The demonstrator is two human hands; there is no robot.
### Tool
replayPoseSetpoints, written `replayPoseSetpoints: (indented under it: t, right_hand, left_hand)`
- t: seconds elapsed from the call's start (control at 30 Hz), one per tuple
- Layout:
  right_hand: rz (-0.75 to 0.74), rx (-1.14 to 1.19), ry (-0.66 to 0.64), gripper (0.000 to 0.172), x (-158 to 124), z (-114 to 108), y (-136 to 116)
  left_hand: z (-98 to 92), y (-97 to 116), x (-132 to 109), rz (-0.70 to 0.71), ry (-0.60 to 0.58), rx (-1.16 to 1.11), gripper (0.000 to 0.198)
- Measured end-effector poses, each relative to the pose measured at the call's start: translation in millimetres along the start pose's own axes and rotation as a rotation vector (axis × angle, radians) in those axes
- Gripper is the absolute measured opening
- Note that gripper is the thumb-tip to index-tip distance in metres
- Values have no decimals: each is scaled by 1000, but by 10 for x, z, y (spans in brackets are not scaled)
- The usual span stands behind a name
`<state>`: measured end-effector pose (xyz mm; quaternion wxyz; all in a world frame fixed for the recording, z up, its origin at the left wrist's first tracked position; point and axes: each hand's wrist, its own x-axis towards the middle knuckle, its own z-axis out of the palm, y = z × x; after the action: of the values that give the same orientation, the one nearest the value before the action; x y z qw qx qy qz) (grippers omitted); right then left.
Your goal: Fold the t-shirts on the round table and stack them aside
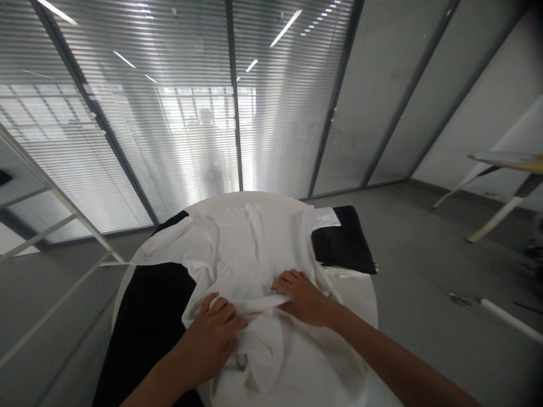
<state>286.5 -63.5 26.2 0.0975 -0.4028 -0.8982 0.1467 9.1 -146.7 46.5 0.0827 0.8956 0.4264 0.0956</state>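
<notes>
A white t-shirt (250, 243) lies spread on a round white table (360, 294), its sleeves reaching left and right. My left hand (214, 333) grips a bunched fold of the shirt's near part, fingers curled around the cloth. My right hand (303, 297) presses on the shirt just right of the middle, its fingers bent and pinching a fold of the fabric. Between the two hands the cloth is gathered into a ridge.
Black cloth (148, 322) lies under the shirt at the left, and more black cloth (345, 240) at the far right of the table. A glass wall with blinds (237, 102) stands behind. A white frame (55, 226) is at left, another table (509, 169) at right.
</notes>
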Motion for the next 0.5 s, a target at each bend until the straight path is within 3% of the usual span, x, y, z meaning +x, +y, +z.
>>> replayPoseSetpoints:
  t: [0.1,0.2,0.33,0.4,0.5]
  right_hand:
    - [-20,18,4,26,16,11,51]
    - [-41,63,-26,21,6,-38,85]
    - [-19,114,-86,16,35,-146,97]
    - [-32,124,-122,14,68,-224,94]
    - [-82,129,-203,12,156,-380,101]
  left_hand:
    - [-9,-36,2,-19,9,-50,34]
    - [-145,-77,-74,-32,53,-168,27]
    - [-346,-352,-364,-32,133,-486,18]
    - [-411,-553,-587,-33,58,-614,17]
    - [-504,-782,-876,-103,-66,-630,25]
